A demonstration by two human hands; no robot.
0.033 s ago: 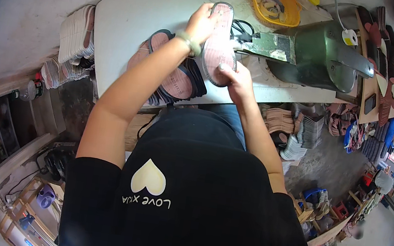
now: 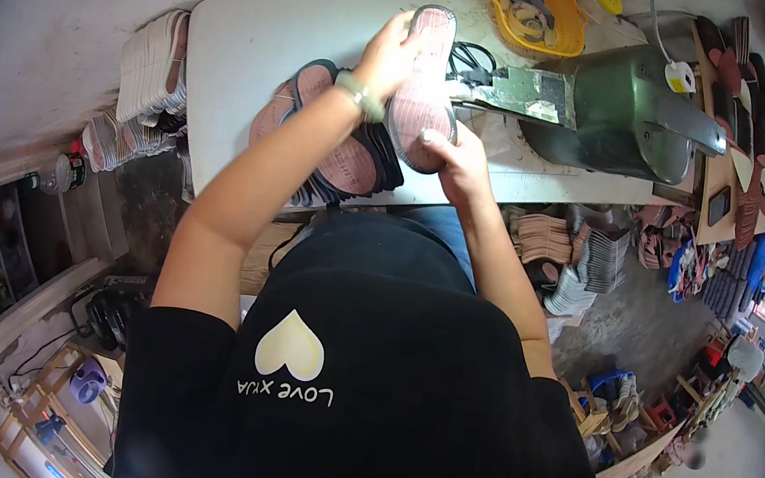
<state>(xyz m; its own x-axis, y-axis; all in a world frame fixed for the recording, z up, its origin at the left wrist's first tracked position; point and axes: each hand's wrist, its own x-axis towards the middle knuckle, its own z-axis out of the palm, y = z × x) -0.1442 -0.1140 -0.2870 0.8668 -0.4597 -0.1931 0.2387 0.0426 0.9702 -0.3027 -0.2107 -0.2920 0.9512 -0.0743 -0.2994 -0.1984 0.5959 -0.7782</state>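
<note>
One pink sole point(image 2: 424, 98) is pinched by the left hand point(image 2: 390, 56) near its far end and the right hand point(image 2: 461, 164) toward the tabletop's point(image 2: 250, 35) near edge; even support seems best.

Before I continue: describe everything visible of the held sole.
The sole is long and round-ended, its pinkish face edged by a dark rim; material unclear. It runs near to far over the table, left hand gripping its far left side, right hand its near end. The green machine sits just right; contact unclear.
</note>
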